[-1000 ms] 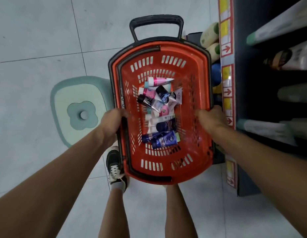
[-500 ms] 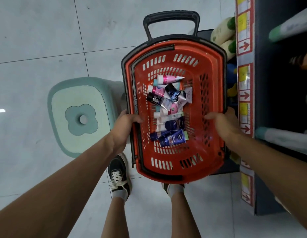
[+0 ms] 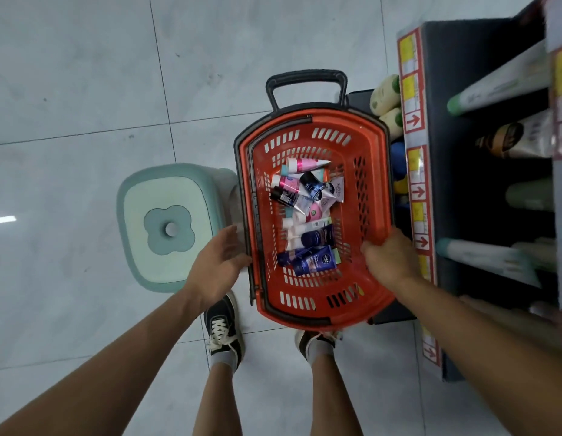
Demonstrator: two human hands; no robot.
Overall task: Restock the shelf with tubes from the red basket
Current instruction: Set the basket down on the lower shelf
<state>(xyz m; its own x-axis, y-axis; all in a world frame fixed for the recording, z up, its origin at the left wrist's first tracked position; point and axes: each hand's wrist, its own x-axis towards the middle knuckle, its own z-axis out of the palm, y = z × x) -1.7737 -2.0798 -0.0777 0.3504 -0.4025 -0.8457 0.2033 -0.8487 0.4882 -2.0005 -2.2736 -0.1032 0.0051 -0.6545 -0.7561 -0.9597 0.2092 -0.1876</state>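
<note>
Right hand (image 3: 391,261) is gripping the basket (image 3: 372,196) rim, left hand (image 3: 218,262) open beside it, tubes (image 3: 308,215) piled inside.

Both arms bare, reaching forward and down from the lower corners of the view, converging ahead of the body. Left hand (image 3: 218,262) open, palm turned inward toward the right hand, fingers spread loosely and slightly curled, thumb uppermost; fingertips just at the rim of the red basket (image 3: 378,171), whether touching cannot be told. Right hand (image 3: 391,256) opposite it, back of hand up, fingers curled over the near-right part of that same rim, knuckles bent, closed on it. Wrists roughly level with each other, left forearm angled more steeply. Below and between the hands: two bare legs, feet in dark laced shoes.
</note>
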